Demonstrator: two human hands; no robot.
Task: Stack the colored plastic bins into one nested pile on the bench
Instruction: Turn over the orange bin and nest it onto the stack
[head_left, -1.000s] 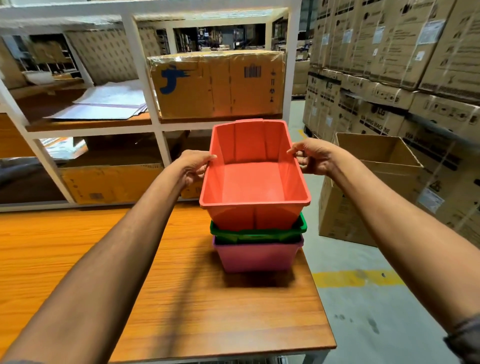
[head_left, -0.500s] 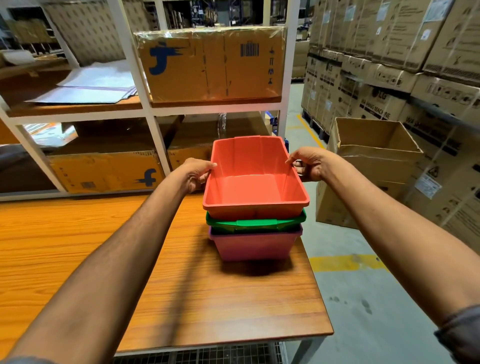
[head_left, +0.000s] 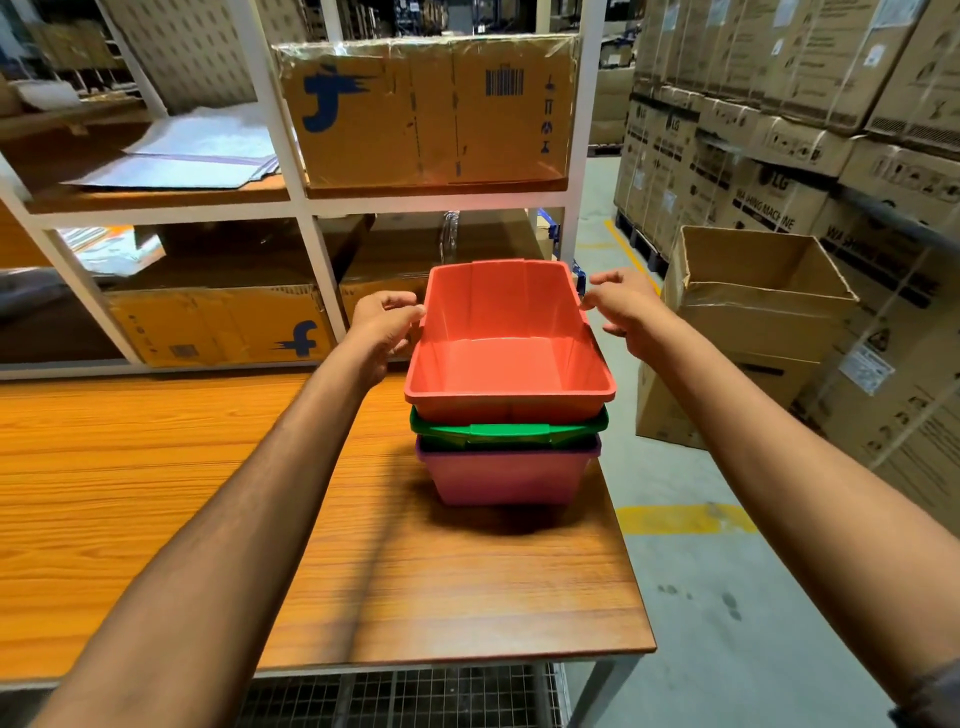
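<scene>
Three bins are sitting nested in one pile near the far right corner of the surface (head_left: 208, 493). The pink bin (head_left: 506, 478) is bearing on the wood. The green bin (head_left: 509, 430) is resting inside it with little more than its rim showing. The red bin (head_left: 509, 364) is lying on top, mouth up, its rim standing just above the green one. The rims are lining up one over the next, which is letting the tapered walls slide into each other.

The left grip (head_left: 382, 325) is reaching to the left rim of the red bin, fingers curled and thumb tip at the edge. Whether it is pinching the rim or only touching it, I cannot tell. The right grip (head_left: 621, 306) is hanging at the right rim with fingers spread apart and relaxed, clamping nothing. Working from both side rims is likely serving to keep the bin level, so that it seats straight rather than jamming on a corner.

Judging by the snug rims, the stacking is looking finished or nearly so. The pile is standing close to the right edge, so a careless nudge is risking a fall toward the open cardboard box (head_left: 753, 291) on the floor.
</scene>
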